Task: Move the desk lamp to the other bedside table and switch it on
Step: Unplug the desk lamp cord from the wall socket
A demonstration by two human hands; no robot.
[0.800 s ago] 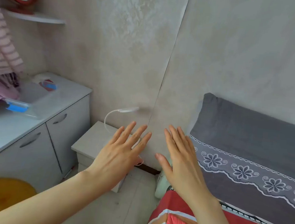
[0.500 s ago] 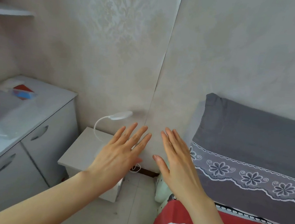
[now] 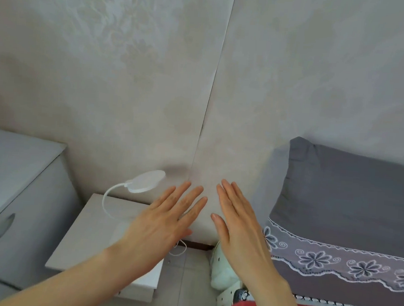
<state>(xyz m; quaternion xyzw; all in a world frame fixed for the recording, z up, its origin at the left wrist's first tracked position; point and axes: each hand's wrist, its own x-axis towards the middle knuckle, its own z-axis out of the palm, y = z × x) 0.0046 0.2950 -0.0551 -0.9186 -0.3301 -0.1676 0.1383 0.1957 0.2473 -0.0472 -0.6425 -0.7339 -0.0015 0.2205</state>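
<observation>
Both hands are flat, palms down, fingers straight and nearly together, holding nothing. The left hand (image 3: 164,224) hovers over the right part of the white bedside table (image 3: 88,238); the right hand (image 3: 236,225) floats just beside it at its 3 o'clock, apart from it. At the left hand's 11 o'clock stands the white desk lamp (image 3: 145,184), its oval head tilted on a curved gooseneck, its base hidden behind the hand. A thin white cord (image 3: 181,249) loops at the table's far right corner. At 3 o'clock of the right hand lies a grey pillow (image 3: 352,196) with a floral lace border; at 9 o'clock of the table, a grey cabinet (image 3: 23,199).
</observation>
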